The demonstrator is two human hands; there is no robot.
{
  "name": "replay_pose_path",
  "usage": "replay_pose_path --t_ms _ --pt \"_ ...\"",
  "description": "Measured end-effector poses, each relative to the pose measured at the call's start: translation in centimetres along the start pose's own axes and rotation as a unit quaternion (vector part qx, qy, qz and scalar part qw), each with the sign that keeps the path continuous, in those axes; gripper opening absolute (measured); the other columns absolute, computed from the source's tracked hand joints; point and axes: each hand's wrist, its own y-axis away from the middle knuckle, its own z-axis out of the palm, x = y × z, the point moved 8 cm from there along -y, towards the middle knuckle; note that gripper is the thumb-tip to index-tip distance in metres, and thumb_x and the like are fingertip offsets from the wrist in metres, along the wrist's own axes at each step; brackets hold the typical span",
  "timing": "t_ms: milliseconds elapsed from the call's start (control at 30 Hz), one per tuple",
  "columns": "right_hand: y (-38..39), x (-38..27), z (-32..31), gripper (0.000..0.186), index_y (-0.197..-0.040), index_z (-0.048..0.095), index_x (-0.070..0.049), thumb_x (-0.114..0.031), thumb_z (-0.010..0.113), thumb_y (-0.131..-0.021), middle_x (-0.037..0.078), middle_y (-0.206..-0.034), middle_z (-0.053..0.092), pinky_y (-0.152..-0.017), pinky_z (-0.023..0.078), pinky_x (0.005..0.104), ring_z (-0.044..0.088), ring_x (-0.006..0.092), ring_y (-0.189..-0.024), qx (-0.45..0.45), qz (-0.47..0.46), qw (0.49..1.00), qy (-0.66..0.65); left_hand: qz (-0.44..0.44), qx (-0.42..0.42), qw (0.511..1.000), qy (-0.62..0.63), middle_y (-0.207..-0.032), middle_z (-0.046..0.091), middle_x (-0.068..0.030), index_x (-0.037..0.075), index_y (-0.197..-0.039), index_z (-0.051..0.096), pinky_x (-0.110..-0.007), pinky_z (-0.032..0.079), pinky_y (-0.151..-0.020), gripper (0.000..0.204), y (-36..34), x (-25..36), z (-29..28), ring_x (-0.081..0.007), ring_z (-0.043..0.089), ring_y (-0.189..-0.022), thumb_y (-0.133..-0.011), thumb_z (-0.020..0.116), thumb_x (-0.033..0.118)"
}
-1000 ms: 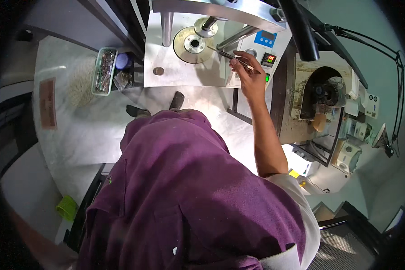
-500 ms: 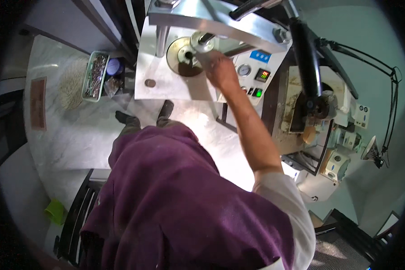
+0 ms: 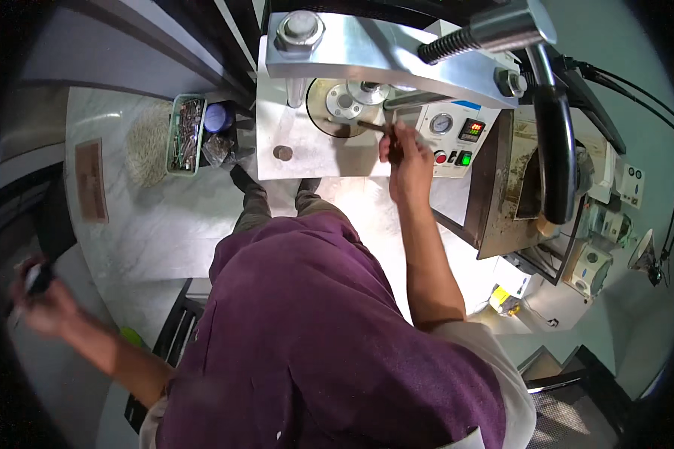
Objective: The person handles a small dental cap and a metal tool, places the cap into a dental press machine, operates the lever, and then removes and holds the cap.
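My right hand (image 3: pixel 406 153) is closed on a slim dark rod (image 3: pixel 373 126), its tip over the round platen (image 3: pixel 322 108) of a white-topped press with a metal crossbeam (image 3: pixel 363 41). A pale disc with bolt holes (image 3: pixel 344 101) sits on the platen, beside a raised metal ram (image 3: pixel 366 92). A small brown puck (image 3: pixel 282 153) lies on the press top to its left. A control panel (image 3: pixel 451 142) with gauge, display and buttons is right of my hand. My left hand (image 3: pixel 46 303) is out at the far left, closed round a small black object (image 3: pixel 39 280), blurred.
A long black-handled lever (image 3: pixel 556 155) hangs at the right of the press, near a dirty machine (image 3: pixel 511 217) and a lamp (image 3: pixel 642 254). A tub of small tools (image 3: pixel 185 133), a purple-lidded jar (image 3: pixel 219 117) and a coiled pale mat (image 3: pixel 146 152) are on the left. Chairs stand behind me.
My left arm has come into clear view at the left with a black object. My right hand moved onto the platen, then back a little rightward. The view has shifted, showing more crossbeam and lever.
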Motion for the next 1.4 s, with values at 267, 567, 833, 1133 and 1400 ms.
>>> replay_pose_path --t_ms 267,567,833,1133,1400 --pt "-0.1 -0.4 -0.4 0.026 -0.096 0.059 0.001 -0.025 0.06 -0.096 0.008 -0.073 0.06 -0.059 0.047 0.0295 0.056 0.0158 -0.063 0.016 -0.046 0.999 -0.016 -0.421 0.095 0.887 -0.166 -0.07 0.053 -0.0008 0.012 -0.078 0.051 -0.026 0.038 -0.053 0.031 16.8 -29.1 -1.8 -0.0117 0.05 -0.061 -0.096 0.057 0.037" --pt "-4.4 -0.5 6.0 0.031 -0.116 0.062 -0.003 -0.024 0.06 -0.093 0.019 -0.113 0.065 -0.084 0.052 0.039 0.066 0.0328 -0.098 -0.191 -0.122 0.65 0.726 -0.512 0.092 0.788 -0.329 -0.056 0.04 0.0032 0.014 -0.069 0.048 -0.026 0.028 -0.041 0.039 22.2 -32.1 -9.6 -0.0095 0.037 -0.043 -0.092 0.059 0.044" --pt "-7.0 0.2 7.5 0.042 -0.116 0.063 -0.008 -0.011 0.069 -0.075 0.019 -0.112 0.063 -0.091 0.049 0.0467 0.06 0.0395 -0.104 -0.196 -0.31 0.655 0.66 -0.526 0.079 0.76 -0.373 -0.058 0.042 0.003 0.013 -0.071 0.05 -0.026 0.03 -0.043 0.039 25.0 -31.8 -14.1 -0.0103 0.039 -0.045 -0.092 0.059 0.045" --pt "-2.2 -0.9 1.1 0.021 -0.095 0.062 0.001 -0.021 0.061 -0.094 0.01 -0.078 0.064 -0.061 0.048 0.028 0.06 0.017 -0.066 -0.009 -0.112 0.964 0.242 -0.543 0.039 0.743 -0.389 -0.061 0.043 0.0035 0.013 -0.074 0.052 -0.027 0.032 -0.048 0.037 25.5 -32.1 -12.5 -0.0097 0.041 -0.051 -0.093 0.058 0.044" --pt "-0.2 -0.2 -0.1 0.025 -0.088 0.055 -0.002 -0.025 0.059 -0.097 0.007 -0.07 0.06 -0.058 0.046 0.0271 0.056 0.0149 -0.062 0.079 -0.076 0.994 0.019 -0.539 -0.002 0.726 -0.426 -0.059 0.043 0.0025 0.011 -0.074 0.051 -0.026 0.031 -0.044 0.039 22.8 -33.1 -10.1 -0.01 0.04 -0.047 -0.092 0.058 0.045"
